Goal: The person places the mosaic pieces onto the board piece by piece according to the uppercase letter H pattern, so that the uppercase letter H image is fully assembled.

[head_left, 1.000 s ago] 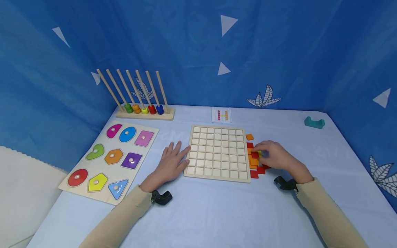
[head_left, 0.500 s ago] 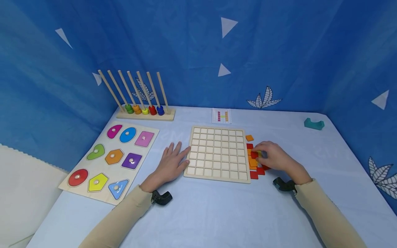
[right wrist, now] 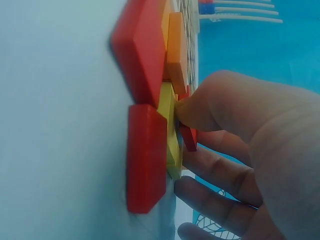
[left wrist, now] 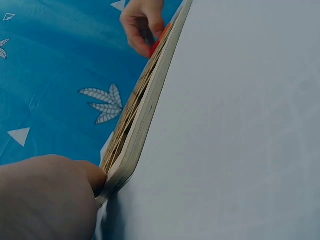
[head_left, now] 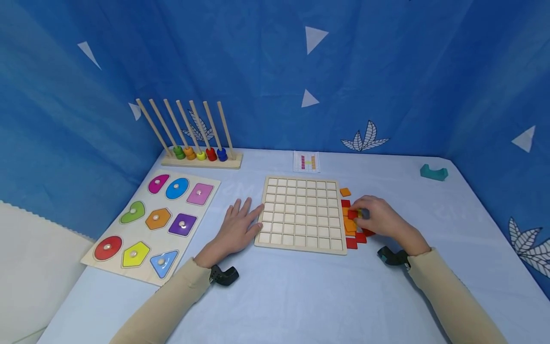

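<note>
A square wooden grid board (head_left: 301, 215) with bare cells lies mid-table. My left hand (head_left: 236, 229) is spread flat, its fingertips and thumb at the board's left edge. Along the right edge is a loose pile of red, orange and yellow square tiles. Over that pile my right hand (head_left: 380, 217) pinches a red tile (right wrist: 189, 137) between thumb and fingers. Just below it in the right wrist view are yellow tiles (right wrist: 170, 127), with another red tile (right wrist: 146, 160) beside them. Orange tiles (head_left: 350, 224) lie against the board.
A peg stand with coloured beads (head_left: 202, 161) is at the back left. A shape puzzle board (head_left: 146, 227) lies at left, and a small pattern card (head_left: 306, 162) lies behind the grid. One teal curved block (head_left: 434, 172) sits far right. Blue cloth (head_left: 275, 71) hangs behind.
The head view has tilted up very slightly. Both hands keep nearly the same places, the right one still at the red tile.
</note>
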